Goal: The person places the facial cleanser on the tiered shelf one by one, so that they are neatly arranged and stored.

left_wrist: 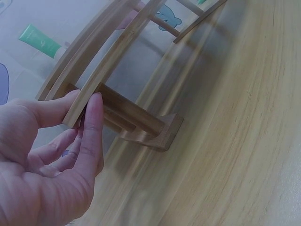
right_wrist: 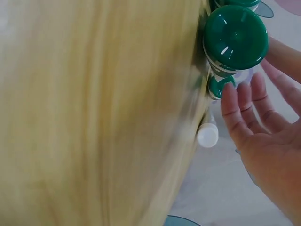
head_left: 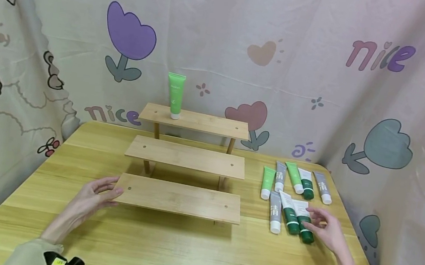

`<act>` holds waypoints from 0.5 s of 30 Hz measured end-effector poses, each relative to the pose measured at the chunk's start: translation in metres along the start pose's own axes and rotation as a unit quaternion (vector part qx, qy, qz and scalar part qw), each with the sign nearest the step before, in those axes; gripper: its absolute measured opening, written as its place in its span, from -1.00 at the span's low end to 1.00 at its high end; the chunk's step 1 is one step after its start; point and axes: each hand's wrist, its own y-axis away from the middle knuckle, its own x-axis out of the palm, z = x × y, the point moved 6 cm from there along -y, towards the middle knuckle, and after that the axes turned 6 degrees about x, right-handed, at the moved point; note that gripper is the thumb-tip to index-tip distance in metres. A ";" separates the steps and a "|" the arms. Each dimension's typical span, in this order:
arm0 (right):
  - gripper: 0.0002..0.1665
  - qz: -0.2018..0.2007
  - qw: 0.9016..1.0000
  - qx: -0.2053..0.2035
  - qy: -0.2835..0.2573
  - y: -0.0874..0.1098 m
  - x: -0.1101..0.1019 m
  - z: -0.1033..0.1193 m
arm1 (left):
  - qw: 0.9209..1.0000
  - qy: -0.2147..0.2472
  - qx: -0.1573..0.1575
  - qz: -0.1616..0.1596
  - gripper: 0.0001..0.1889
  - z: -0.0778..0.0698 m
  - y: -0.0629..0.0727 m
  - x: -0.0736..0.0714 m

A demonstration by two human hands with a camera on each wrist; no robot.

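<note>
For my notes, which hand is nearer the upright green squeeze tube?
Left hand: it grips the lowest shelf, below the upright green squeeze tube; the right hand is farther right, at other tubes.

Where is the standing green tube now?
In the head view, the green tube stands upright on the left part of the top wooden shelf.

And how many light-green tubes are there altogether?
3. One upright tube stands cap-down on the top shelf. The others lie on the table, in the back row: the first tube and third tube from the left. None seems hidden.
</note>
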 end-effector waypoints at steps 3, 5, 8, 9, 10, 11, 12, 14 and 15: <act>-0.55 0.010 1.000 0.004 0.001 0.000 0.001 -0.002 | 1.000 0.002 0.002 -0.001 -0.24 0.000 0.000 0.000; -0.55 0.016 1.000 0.010 0.004 0.000 0.001 -0.003 | 1.000 0.004 0.002 -0.002 -0.24 -0.001 0.000 0.000; -0.54 0.026 0.999 0.020 0.009 -0.001 0.002 -0.005 | 1.000 0.007 0.003 -0.002 -0.24 -0.001 0.000 0.000; -0.53 0.028 0.999 0.025 0.011 -0.001 0.002 -0.006 | 1.000 0.008 0.003 -0.001 -0.24 -0.001 0.000 0.000; -0.52 0.031 0.999 0.030 0.009 -0.001 0.002 -0.007 | 1.000 0.009 0.004 -0.001 -0.24 -0.001 0.000 0.000; -0.51 0.035 0.999 0.036 0.006 -0.001 0.001 -0.008 | 1.000 0.010 0.004 0.000 -0.24 -0.001 0.000 0.000; -0.50 0.040 0.998 0.043 0.002 -0.001 0.001 -0.009 | 1.000 0.011 0.005 0.000 -0.24 -0.001 0.000 0.000; -0.47 0.057 0.997 0.059 -0.005 0.000 0.001 -0.011 | 1.000 0.013 0.006 0.001 -0.24 0.000 -0.001 0.000; -0.45 0.065 0.996 0.068 -0.008 0.000 0.001 -0.012 | 1.000 0.013 0.006 0.001 -0.24 0.000 -0.001 0.000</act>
